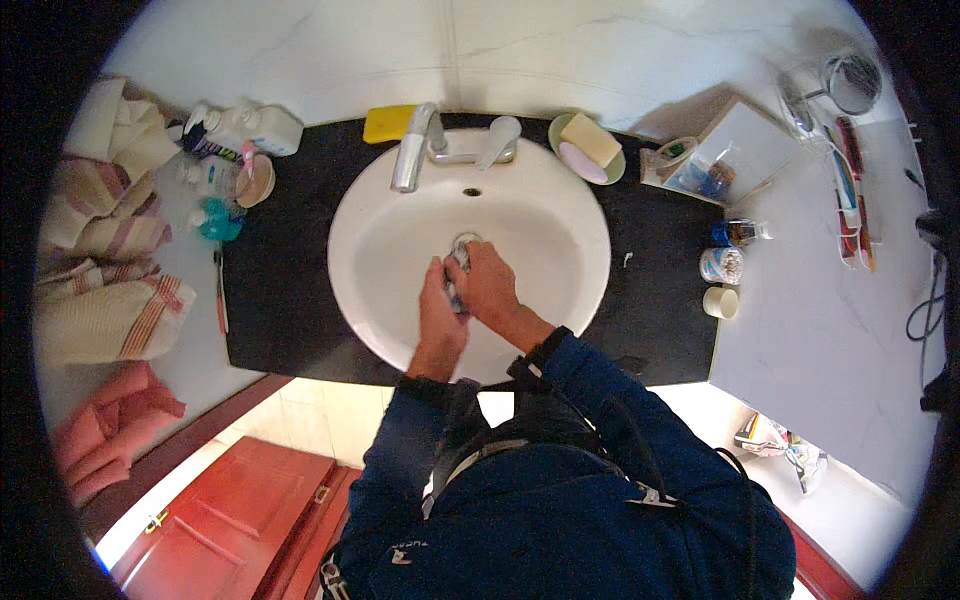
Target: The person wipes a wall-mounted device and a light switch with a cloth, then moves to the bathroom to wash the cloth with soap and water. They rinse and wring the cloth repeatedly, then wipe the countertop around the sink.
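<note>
Both my hands are together low over the white oval washbasin (390, 262). My left hand (441, 315) holds a small wet-looking grey and white item (455, 289), perhaps a cloth or brush; it is too covered to tell. My right hand (487, 285) presses on the same item from the right, with its fingers bent over the top. Just beyond the fingers the metal drain (468, 238) shows. The chrome faucet (409, 157) stands at the back of the basin, its lever handle (501, 139) to the right. Whether water runs cannot be seen.
A yellow sponge (388, 124) lies behind the basin, left of the faucet. Soap bars (591, 140) rest on a green dish (615, 169). Bottles (270, 129) and a toothbrush (220, 289) are on the left; a cotton swab tub (721, 265) and a cup (721, 302) stand on the right. Towels (135, 307) hang at left.
</note>
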The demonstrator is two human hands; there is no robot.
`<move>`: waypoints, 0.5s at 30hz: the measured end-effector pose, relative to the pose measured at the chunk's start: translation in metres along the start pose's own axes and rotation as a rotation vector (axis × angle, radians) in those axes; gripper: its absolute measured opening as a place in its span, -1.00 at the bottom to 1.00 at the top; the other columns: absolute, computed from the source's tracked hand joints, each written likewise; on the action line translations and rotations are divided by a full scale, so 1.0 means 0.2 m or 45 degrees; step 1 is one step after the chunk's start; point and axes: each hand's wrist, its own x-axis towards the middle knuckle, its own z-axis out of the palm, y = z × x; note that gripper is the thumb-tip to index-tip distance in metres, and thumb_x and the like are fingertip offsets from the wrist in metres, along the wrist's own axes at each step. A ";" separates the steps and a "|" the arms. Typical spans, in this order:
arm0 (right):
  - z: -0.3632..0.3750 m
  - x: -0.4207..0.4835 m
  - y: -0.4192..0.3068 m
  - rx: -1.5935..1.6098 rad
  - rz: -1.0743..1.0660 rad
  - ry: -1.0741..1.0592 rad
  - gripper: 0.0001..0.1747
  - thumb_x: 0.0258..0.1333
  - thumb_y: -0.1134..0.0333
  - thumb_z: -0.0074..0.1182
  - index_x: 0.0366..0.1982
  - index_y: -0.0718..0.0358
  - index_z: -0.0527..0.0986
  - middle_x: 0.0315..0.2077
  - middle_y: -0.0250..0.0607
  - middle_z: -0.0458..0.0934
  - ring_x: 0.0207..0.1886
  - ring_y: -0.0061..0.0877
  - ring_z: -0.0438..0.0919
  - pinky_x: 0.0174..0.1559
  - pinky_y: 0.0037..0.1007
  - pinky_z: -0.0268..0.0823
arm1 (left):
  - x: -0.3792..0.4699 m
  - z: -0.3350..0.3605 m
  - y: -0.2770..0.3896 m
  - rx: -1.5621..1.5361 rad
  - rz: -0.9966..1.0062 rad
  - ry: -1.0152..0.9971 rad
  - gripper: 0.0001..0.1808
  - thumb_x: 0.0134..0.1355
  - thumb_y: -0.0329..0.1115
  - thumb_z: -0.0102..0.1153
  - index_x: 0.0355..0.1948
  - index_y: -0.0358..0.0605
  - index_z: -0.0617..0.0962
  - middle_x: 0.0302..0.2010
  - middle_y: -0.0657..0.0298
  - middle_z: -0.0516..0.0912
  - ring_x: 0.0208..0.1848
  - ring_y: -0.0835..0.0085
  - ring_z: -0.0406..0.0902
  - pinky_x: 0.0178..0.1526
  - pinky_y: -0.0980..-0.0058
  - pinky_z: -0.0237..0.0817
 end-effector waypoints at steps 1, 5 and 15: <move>0.01 -0.02 -0.03 -0.020 -0.041 0.135 -0.52 0.26 0.01 0.05 -0.14 0.36 0.49 -0.23 0.16 0.57 -0.17 0.04 0.59 -0.10 -0.02 0.43 | 0.00 0.00 -0.03 -0.045 0.108 -0.095 -0.56 0.44 0.07 -0.05 0.00 -0.08 0.53 -0.16 0.29 0.63 -0.11 0.37 0.59 -0.09 0.33 0.47; 0.01 -0.07 -0.14 0.036 0.103 -0.162 -0.54 0.29 0.03 0.03 -0.14 0.35 0.47 -0.25 0.14 0.57 -0.17 0.05 0.59 -0.12 -0.02 0.43 | 0.05 -0.06 0.00 -0.068 0.147 -0.203 -0.67 0.45 -0.07 0.00 -0.09 -0.15 0.53 -0.17 0.28 0.57 -0.09 0.41 0.55 -0.02 0.36 0.44; -0.02 0.03 -0.12 -0.003 0.165 -0.271 -0.53 0.34 0.01 -0.03 -0.05 0.32 0.40 -0.13 0.25 0.57 -0.11 0.03 0.62 -0.08 0.00 0.42 | 0.07 -0.01 -0.03 0.314 0.262 -0.233 -0.69 0.46 -0.15 -0.03 0.02 -0.12 0.53 -0.14 0.28 0.62 -0.07 0.40 0.58 0.04 0.36 0.45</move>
